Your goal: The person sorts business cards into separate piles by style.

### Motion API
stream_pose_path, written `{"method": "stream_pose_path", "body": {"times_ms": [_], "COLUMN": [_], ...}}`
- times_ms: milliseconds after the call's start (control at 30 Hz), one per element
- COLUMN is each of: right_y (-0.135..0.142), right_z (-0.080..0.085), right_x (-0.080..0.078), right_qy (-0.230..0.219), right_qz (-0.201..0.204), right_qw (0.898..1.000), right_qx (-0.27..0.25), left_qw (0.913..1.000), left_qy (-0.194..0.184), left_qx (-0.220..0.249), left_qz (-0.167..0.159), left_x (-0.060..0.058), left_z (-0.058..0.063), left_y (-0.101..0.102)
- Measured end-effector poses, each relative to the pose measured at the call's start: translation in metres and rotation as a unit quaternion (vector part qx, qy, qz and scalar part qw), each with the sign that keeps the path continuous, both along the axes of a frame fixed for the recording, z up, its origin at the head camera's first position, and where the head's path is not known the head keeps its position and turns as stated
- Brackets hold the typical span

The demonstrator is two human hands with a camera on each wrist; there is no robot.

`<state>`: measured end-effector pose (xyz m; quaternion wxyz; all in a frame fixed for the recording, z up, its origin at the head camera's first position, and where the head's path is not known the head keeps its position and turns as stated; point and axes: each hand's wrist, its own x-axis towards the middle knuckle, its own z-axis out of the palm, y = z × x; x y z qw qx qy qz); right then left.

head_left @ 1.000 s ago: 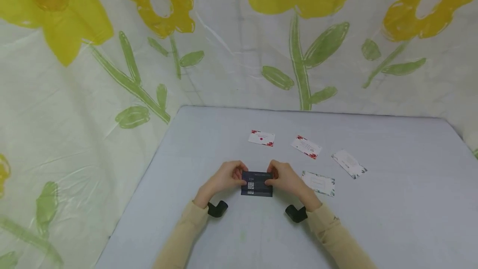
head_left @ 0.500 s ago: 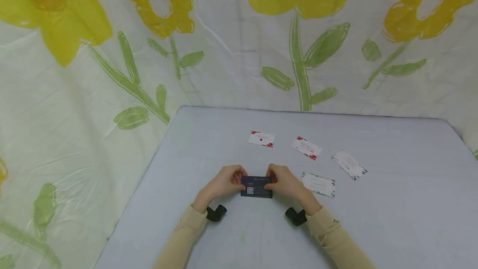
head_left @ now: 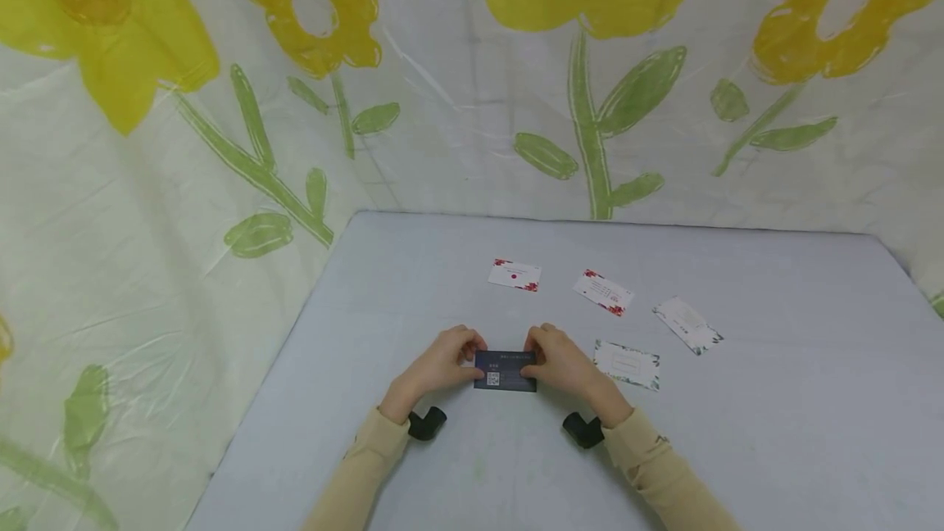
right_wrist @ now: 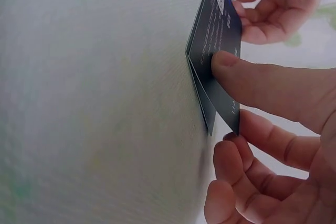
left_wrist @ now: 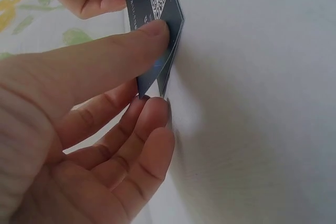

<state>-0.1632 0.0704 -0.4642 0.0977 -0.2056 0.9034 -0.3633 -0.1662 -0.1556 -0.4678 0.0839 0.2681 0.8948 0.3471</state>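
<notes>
Dark business cards (head_left: 507,364), printed with white text and a QR code, are held level between both hands just over the table. In the left wrist view, my left hand (head_left: 442,360) pinches one short end, its thumb (left_wrist: 149,38) flat on the top card (left_wrist: 149,69). My right hand (head_left: 564,363) grips the opposite end in the same way. Seen from the right wrist, a second dark card (right_wrist: 203,100) lies under the top one, edges together along one long side and spread slightly apart at the near end. The fingers below are partly hidden.
Two white cards with red flowers (head_left: 515,274) (head_left: 604,292) lie farther back on the pale table (head_left: 774,400). To the right are two white cards with green leaves (head_left: 688,324) (head_left: 627,364), the nearer one close to my right wrist. A flowered curtain (head_left: 457,121) borders the table.
Both hands and the dark cards have come slightly toward me. A second QR code peeking out along the near edge is now covered, the cards lying more evenly over each other.
</notes>
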Motion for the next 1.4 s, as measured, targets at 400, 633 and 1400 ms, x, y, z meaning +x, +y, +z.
{"method": "stream_pose_path", "body": {"times_ms": [400,633,1400], "right_y": [0.000,-0.001,0.135], "right_z": [-0.001,-0.001,0.036], "right_x": [0.003,0.005,0.002], "right_qy": [0.023,0.035,0.097], "right_qz": [0.003,-0.006,-0.073], "right_qw": [0.999,0.998,0.992], "right_qx": [0.025,0.049,0.016], "left_qw": [0.9993,0.9991,0.9937], "left_qy": [0.012,-0.001,0.027], "left_qx": [-0.034,-0.043,-0.040], "left_qz": [-0.003,0.001,-0.101], "left_x": [0.000,0.002,-0.027], "left_z": [0.000,0.001,0.041], "left_y": [0.001,0.002,0.090]}}
